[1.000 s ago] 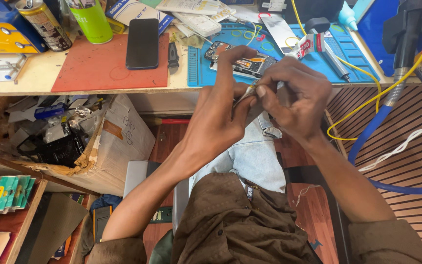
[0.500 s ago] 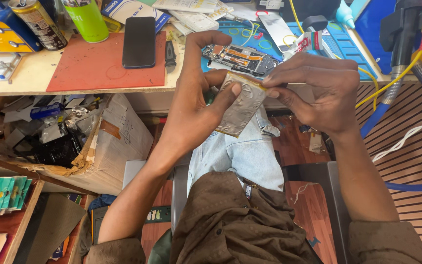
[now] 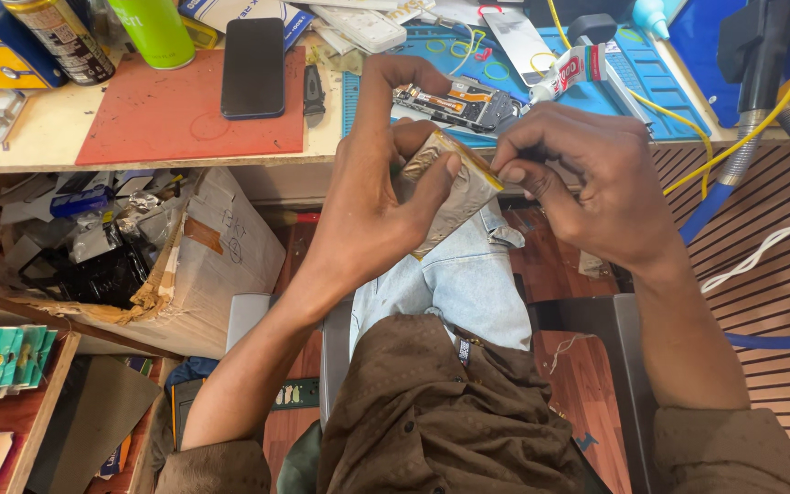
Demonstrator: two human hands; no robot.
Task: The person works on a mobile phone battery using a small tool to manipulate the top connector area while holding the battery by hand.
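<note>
My left hand (image 3: 378, 197) grips a flat silvery pouch-like phone battery (image 3: 450, 197), thumb pressed on its face. My right hand (image 3: 587, 174) pinches the battery's upper right edge with fingertips. Both hands are held above my lap, just in front of the workbench edge. Behind them, on the blue work mat (image 3: 651, 82), lies an opened phone body (image 3: 454, 102) with its circuitry showing.
A dark phone (image 3: 252, 67) lies face down on a red mat (image 3: 185, 114). A green can (image 3: 151, 32), a spray can (image 3: 52, 37), a glue tube (image 3: 571, 71) and yellow cables (image 3: 724, 146) sit on the bench. A cardboard box (image 3: 203, 265) of scrap stands at left.
The hands have lowered slightly from the bench. The battery, earlier hidden between the fingers, now shows flat in the left hand. The right hand has shifted to its edge.
</note>
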